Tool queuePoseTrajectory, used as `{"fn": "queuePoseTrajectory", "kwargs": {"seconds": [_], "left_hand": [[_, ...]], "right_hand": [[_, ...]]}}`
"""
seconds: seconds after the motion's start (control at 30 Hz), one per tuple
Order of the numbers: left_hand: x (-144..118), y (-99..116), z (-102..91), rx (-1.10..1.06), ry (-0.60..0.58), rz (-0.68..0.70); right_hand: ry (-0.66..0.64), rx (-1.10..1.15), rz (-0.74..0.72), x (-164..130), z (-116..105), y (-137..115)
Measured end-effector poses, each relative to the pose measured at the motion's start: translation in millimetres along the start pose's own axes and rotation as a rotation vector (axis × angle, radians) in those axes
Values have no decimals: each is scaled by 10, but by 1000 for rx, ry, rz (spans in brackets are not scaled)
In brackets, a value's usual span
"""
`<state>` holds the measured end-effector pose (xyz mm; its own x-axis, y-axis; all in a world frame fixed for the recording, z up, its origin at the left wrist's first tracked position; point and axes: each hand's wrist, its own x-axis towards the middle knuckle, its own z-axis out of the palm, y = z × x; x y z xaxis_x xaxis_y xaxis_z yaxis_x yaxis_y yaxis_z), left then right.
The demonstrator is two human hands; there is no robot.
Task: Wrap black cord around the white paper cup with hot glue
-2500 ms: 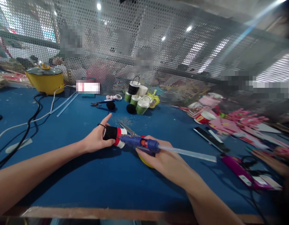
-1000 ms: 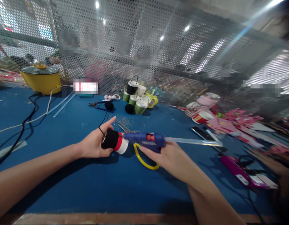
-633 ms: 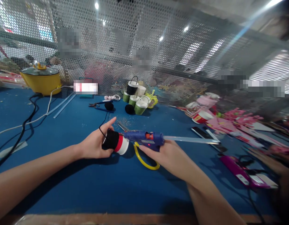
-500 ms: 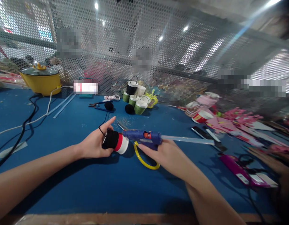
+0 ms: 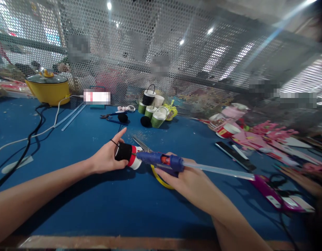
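Observation:
My left hand [image 5: 107, 157] is closed around a small cup [image 5: 124, 153] wrapped in black, with a red band and a white end, tilted on its side. A thin black cord loops over that hand's fingers. In my right hand [image 5: 188, 177] is a blue hot glue gun [image 5: 155, 159], a long clear glue stick [image 5: 218, 169] jutting from its back. The gun's nozzle is over the red band; whether it touches cannot be made out. Beneath the gun lie scissors [image 5: 141, 142], their yellow handle [image 5: 161, 180] partly hidden by my right hand.
Several small green, black and white cups [image 5: 158, 116] stand at the back, near black pompoms [image 5: 145, 121] and pliers [image 5: 111, 116]. A yellow pot [image 5: 48, 90] is back left. To the right lie a phone [image 5: 235, 156], a purple power strip [image 5: 270, 197] and pink pieces [image 5: 270, 130]. Another person's hand [image 5: 299, 179] rests far right.
The glue gun has moved from beside the cup's white end to over the red band, its back end swinging lower. More of the scissors' blades show.

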<state>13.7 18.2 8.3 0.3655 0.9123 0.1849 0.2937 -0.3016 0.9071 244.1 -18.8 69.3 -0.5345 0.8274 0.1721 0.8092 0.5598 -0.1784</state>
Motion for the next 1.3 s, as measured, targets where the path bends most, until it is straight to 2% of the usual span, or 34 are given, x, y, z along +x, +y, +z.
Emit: {"fn": "queuePoseTrajectory", "kwargs": {"seconds": [0.2, 0.4, 0.53, 0.63, 0.8, 0.93, 1.13, 1.3], "left_hand": [[7, -32, -9, 5, 12, -16], [14, -32, -7, -16, 16, -15], [9, -21, -3, -4, 13, 0], [-3, -27, 8, 31, 10, 67], [-34, -75, 31, 130, 13, 248], [-36, -103, 37, 216, 19, 369], [-22, -110, 34, 261, 1, 458], [-26, -104, 33, 242, 17, 437]], "right_hand": [[-15, 147, 94, -11, 6, -64], [-33, 164, 88, -10, 3, -67], [9, 120, 60, 14, 17, -21], [27, 101, 50, 41, 16, 0], [68, 108, 116, 89, 16, 20], [9, 145, 195, 151, 1, 31], [-30, 189, 187, 219, -19, 28], [-18, 211, 209, 182, -33, 25]]}}
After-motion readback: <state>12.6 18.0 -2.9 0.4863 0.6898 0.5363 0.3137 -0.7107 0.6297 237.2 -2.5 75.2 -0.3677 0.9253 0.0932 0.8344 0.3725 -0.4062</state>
